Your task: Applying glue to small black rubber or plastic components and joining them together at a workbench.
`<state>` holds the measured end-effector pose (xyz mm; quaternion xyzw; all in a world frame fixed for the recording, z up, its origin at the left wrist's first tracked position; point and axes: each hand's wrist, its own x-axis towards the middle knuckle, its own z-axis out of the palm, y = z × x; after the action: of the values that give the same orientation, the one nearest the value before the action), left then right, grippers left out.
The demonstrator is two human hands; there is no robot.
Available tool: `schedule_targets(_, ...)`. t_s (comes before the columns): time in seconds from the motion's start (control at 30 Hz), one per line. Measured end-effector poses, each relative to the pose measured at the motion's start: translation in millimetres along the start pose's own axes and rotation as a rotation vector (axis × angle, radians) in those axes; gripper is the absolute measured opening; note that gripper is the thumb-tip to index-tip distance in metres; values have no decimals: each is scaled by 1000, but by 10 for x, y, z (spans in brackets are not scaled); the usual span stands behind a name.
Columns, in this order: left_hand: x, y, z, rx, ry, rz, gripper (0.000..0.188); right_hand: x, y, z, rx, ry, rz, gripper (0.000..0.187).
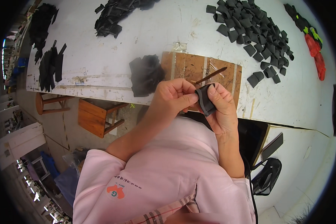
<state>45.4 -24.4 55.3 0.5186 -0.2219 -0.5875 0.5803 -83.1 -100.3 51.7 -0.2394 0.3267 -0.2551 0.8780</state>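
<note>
Over the brown board (193, 67), left hand (174, 96) and right hand (225, 107) pinched a black fabric piece (205, 100), seemingly turning its edge; the next move called for a steady grip

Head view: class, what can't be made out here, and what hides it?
In the head view:
Back of the black piece: turned away, against the right hand.
Part of the brown board: behind the left hand.
Upper-middle black pile: cut off by the top edge.
Far-left clutter: too small and blurred to name.
</note>
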Motion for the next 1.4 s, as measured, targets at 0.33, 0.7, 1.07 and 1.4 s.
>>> schedule_targets(0.33, -37, -1, 245, 484, 202, 461, 5, -85, 10, -3, -1122, 54, -879, 14)
schedule_targets(0.7, 88, 91, 139, -627, -54, -105, 16, -3, -4, -29, -1060, 183, -769, 7)
schedule_targets(1.07, 80, 255, 240, -364, 75, 81, 17, -78, -326, 66, -277, -166, -66, 17)
schedule_targets(1.4, 193, 238, 141, -692, -157, -139, 18, 278, -467, 21, -406, -323, -167, 26)
